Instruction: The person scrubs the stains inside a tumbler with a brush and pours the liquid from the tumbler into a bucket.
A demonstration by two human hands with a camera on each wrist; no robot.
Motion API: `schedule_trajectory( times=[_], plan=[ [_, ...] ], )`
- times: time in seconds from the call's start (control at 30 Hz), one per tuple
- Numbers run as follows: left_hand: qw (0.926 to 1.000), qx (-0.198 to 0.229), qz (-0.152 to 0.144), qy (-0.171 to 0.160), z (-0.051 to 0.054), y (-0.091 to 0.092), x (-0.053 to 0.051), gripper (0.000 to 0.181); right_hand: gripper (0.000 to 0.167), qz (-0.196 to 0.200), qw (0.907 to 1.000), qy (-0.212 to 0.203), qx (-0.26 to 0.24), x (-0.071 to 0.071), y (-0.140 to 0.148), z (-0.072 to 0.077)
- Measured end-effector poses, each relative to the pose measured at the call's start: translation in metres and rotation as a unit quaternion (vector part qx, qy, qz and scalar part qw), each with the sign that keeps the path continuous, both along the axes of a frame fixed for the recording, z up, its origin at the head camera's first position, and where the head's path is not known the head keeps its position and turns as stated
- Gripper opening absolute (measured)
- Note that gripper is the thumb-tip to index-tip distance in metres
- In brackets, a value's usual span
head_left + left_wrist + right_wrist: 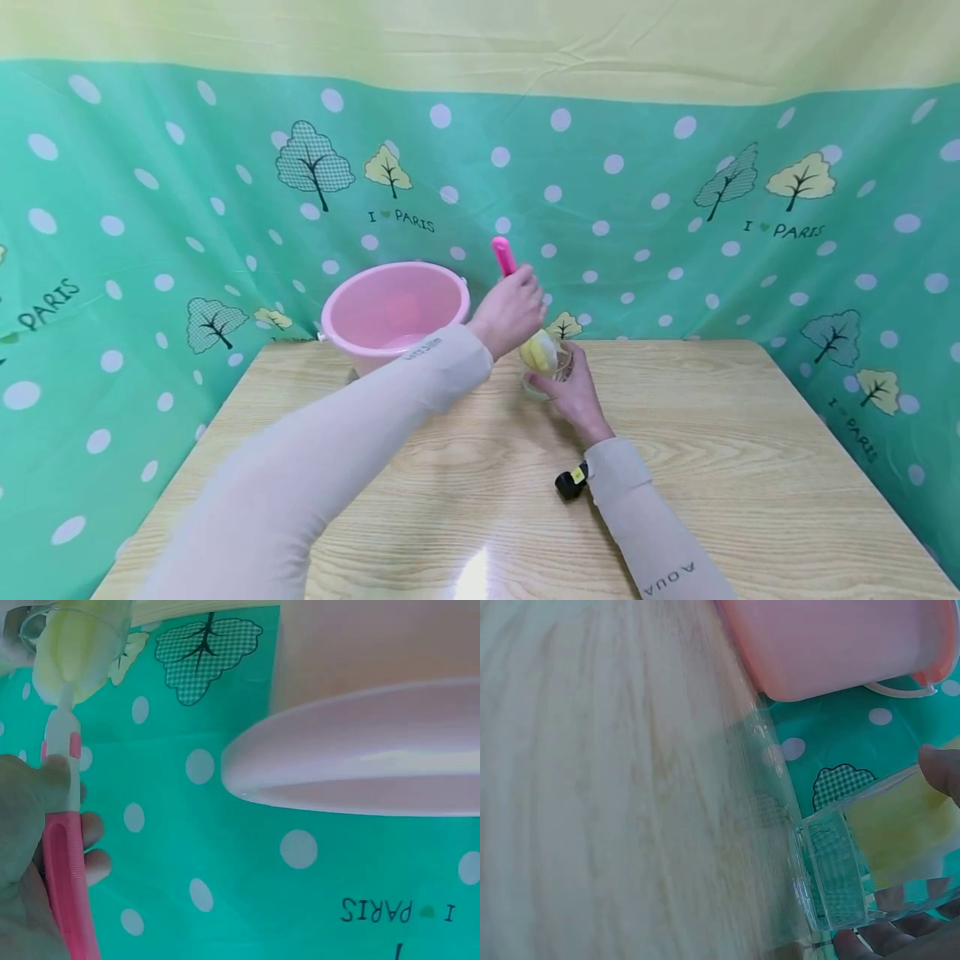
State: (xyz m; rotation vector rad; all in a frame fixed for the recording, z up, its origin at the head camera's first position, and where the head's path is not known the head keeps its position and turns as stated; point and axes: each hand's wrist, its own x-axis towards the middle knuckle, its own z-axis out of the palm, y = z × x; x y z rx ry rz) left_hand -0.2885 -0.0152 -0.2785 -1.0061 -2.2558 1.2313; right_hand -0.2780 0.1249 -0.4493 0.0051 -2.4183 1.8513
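My left hand [513,310] grips the pink and white handle of a bottle brush [66,847], with its pink end pointing up in the head view. The brush's yellow and white sponge head [537,352] is partly inside a clear drinking glass [829,874]. My right hand [576,390] holds that glass around its side, tilted, with its thick base toward the right wrist camera. In the right wrist view the yellow sponge shows through the glass wall. Part of the left hand's fingers is hidden behind the handle.
A pink bucket [365,353] stands at the back left of the wooden table [450,492], beside my left forearm. Behind the table hangs a green dotted curtain [637,217]. A small black camera [572,483] sits at my right wrist.
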Motion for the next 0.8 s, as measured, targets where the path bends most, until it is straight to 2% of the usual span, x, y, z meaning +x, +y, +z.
schedule_trajectory(
  times=[0.1,0.3,0.43,0.63,0.8],
  plan=[
    [0.9999,-0.013,-0.004,0.004,-0.002,0.004,-0.002,0.03,0.095,-0.003,1.0,-0.006,0.004,-0.001,0.0,0.0],
    [0.9991,-0.041,-0.01,0.001,-0.005,0.011,-0.007,0.024,0.095,-0.002,0.9999,-0.013,0.006,-0.002,0.0,0.001],
    [0.9981,-0.056,-0.024,-0.009,-0.006,0.013,-0.012,0.022,0.096,-0.006,0.9999,-0.01,0.008,-0.002,0.0,0.001],
    [0.9971,-0.058,-0.037,-0.032,-0.006,0.012,-0.019,0.024,0.095,-0.003,1.0,-0.005,0.005,-0.001,0.0,-0.001],
    [0.9962,-0.055,-0.056,-0.038,-0.007,0.011,-0.021,0.023,0.096,0.0,0.9998,-0.016,0.009,-0.001,0.0,-0.001]
  ],
)
